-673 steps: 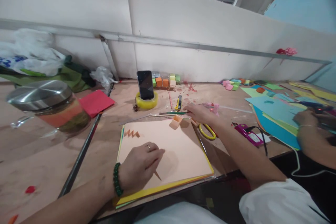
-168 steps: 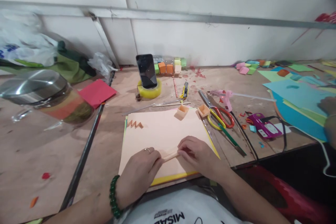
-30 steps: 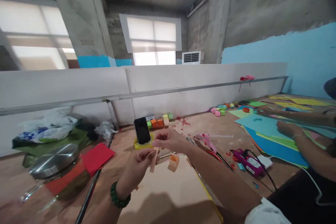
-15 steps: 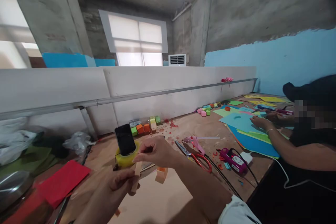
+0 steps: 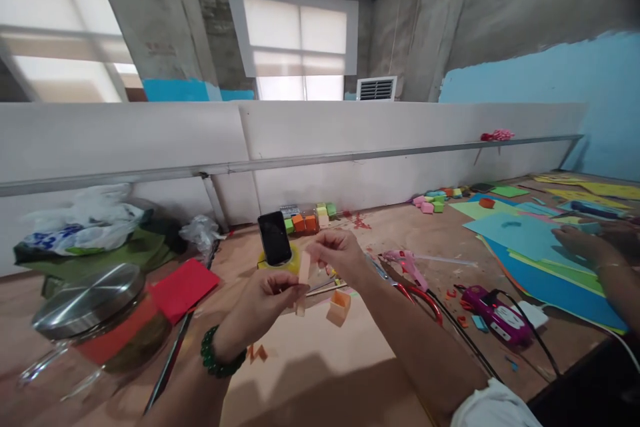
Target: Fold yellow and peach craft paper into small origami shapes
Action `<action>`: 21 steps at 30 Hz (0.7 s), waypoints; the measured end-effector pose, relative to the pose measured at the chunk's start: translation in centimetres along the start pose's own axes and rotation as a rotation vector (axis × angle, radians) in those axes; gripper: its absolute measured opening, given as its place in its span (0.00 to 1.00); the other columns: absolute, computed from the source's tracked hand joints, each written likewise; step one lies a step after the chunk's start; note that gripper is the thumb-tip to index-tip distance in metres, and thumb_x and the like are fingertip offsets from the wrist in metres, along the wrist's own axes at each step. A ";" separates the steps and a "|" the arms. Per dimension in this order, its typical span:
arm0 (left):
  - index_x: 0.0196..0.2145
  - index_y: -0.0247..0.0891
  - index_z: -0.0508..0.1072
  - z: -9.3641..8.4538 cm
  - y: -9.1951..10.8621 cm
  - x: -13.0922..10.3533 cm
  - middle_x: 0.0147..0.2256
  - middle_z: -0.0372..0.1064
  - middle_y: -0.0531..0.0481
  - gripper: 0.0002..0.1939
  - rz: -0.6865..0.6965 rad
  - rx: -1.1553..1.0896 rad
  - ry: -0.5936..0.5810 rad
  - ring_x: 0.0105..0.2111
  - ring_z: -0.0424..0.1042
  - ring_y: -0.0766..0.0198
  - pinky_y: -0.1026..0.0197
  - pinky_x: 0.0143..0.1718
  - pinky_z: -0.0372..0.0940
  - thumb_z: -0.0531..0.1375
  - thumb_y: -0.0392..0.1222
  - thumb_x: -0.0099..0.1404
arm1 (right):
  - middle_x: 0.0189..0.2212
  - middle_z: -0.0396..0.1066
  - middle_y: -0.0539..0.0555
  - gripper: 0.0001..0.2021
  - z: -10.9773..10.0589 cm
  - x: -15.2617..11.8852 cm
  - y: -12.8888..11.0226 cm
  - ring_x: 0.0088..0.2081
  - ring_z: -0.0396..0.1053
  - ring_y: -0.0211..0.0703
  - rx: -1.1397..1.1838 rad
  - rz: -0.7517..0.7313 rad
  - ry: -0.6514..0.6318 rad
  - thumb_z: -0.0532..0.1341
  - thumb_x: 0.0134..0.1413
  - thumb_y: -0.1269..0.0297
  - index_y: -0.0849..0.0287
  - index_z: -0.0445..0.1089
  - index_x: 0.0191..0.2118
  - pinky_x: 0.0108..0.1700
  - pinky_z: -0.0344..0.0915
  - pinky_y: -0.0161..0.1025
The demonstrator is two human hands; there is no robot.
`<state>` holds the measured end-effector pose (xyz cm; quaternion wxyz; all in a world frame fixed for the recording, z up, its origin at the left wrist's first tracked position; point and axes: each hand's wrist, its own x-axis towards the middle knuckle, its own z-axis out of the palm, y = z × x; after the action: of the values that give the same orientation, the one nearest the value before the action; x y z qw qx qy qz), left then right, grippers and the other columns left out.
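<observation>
A narrow light-orange paper strip (image 5: pixel 303 273) stands nearly upright between my hands. My left hand (image 5: pixel 265 303), with a green bead bracelet at the wrist, pinches its lower part. At its upper end, my right hand (image 5: pixel 341 255) has its fingers closed on the strip. Just below my right hand sits a small open orange paper box (image 5: pixel 339 307) on a pale orange sheet (image 5: pixel 310 387). Small folded orange pieces (image 5: pixel 257 352) lie near my left wrist. Behind my hands, a black phone (image 5: pixel 274 238) leans on a yellow tape roll (image 5: pixel 295 259).
Red-handled scissors (image 5: pixel 425 303), a pink glue gun (image 5: pixel 407 267) and a purple power strip (image 5: pixel 497 317) lie right. A glass teapot (image 5: pixel 120 320) and red paper (image 5: pixel 184 288) are left. Coloured paper cubes (image 5: pixel 305 221) line the back. Another person's hand (image 5: pixel 583 245) touches paper at far right.
The view has turned left and down, so the scene sits further right and the teapot shows more fully. Both hands still hold the strip, which is now more upright.
</observation>
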<state>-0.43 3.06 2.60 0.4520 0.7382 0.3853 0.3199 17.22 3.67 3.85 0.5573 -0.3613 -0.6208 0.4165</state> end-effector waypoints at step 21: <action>0.29 0.35 0.78 -0.6 0.9 -0.8 0.25 0.71 0.50 0.18 0.047 0.044 -0.100 0.26 0.64 0.64 0.65 0.27 0.60 0.59 0.54 0.58 | 0.15 0.53 0.44 0.23 -1.2 -0.7 -1.0 0.19 0.51 0.31 -0.175 -0.145 0.145 0.66 0.44 0.47 0.58 0.58 0.17 0.21 0.51 0.31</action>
<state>-1.09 2.36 3.59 0.4468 0.7717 0.3517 0.2848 18.52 2.84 4.53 0.5958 -0.3916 -0.6373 0.2922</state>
